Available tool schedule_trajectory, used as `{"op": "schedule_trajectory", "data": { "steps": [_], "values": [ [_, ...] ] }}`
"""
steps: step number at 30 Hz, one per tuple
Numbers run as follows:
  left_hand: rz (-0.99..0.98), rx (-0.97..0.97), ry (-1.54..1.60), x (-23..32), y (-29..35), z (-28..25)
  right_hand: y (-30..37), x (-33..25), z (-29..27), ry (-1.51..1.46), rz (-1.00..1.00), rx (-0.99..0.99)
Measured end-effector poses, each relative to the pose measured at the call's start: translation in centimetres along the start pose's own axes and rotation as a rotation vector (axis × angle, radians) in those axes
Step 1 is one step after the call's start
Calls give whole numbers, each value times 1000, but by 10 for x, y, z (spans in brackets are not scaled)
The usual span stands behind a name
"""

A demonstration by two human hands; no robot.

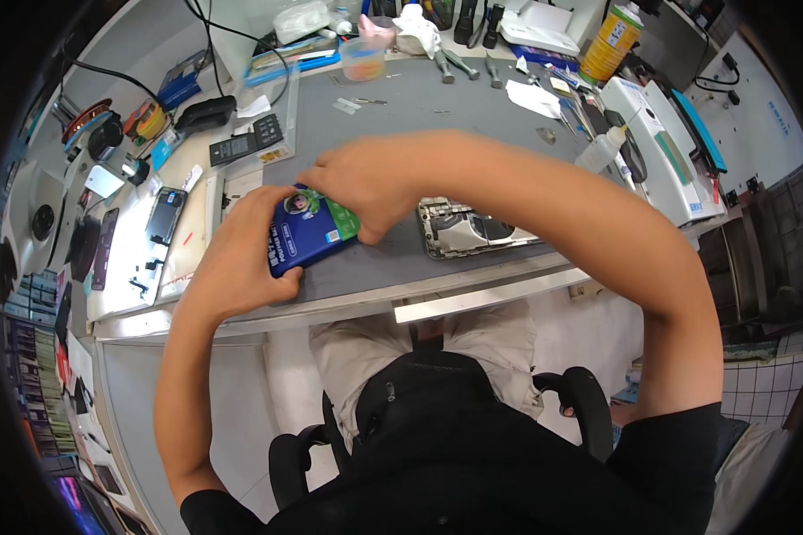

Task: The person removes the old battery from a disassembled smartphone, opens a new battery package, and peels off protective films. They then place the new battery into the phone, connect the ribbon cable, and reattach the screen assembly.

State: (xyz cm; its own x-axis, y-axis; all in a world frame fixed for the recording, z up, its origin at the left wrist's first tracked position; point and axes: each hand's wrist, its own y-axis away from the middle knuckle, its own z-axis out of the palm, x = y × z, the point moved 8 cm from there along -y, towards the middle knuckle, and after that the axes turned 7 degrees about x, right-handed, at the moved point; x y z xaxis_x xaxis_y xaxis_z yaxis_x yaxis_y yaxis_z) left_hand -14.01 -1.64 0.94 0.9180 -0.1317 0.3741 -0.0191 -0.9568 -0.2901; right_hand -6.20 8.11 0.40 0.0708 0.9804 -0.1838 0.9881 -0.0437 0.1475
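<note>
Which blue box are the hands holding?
The blue box with the green patch, held between left hand and right hand; the other blue box is untouched at the back left.

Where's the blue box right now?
Head view, left of centre: the blue box is held between the left hand and right hand, left of the opened phone.

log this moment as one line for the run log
left hand: gripping blue box at left | right hand: on box's upper right end | opened phone: on grey mat, right of box
</note>
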Motion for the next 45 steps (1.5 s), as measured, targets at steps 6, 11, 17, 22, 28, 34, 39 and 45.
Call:
{"op": "schedule_trajectory", "data": {
  "steps": [6, 11, 17, 22, 28, 34, 39, 45],
  "values": [
    [6, 14, 31, 0, 4, 0, -2, -4, -5, 67, -37, -34],
    [46, 40, -2, -5, 6, -3, 11, -20, 0, 110, -8, 81],
    [24, 54, 4, -10, 6, -3, 20, -36, 11, 391, -38, 208],
    [2, 52, 20, -13, 4, -2, 21, -44, 13, 428, -39, 250],
    [-21, 71, 48, -13, 6, 0, 20, -50, 14, 441, -77, 372],
    [-46, 56, 43, -13, 6, 0, 23, -54, 17, 474, -101, 450],
    [-64, 9, 61, -14, 4, 1, 27, -50, 16, 476, -98, 473],
    [-14, 98, 53, -11, 10, -6, 5, -23, -23, 88, 15, 238]
  ]
}}
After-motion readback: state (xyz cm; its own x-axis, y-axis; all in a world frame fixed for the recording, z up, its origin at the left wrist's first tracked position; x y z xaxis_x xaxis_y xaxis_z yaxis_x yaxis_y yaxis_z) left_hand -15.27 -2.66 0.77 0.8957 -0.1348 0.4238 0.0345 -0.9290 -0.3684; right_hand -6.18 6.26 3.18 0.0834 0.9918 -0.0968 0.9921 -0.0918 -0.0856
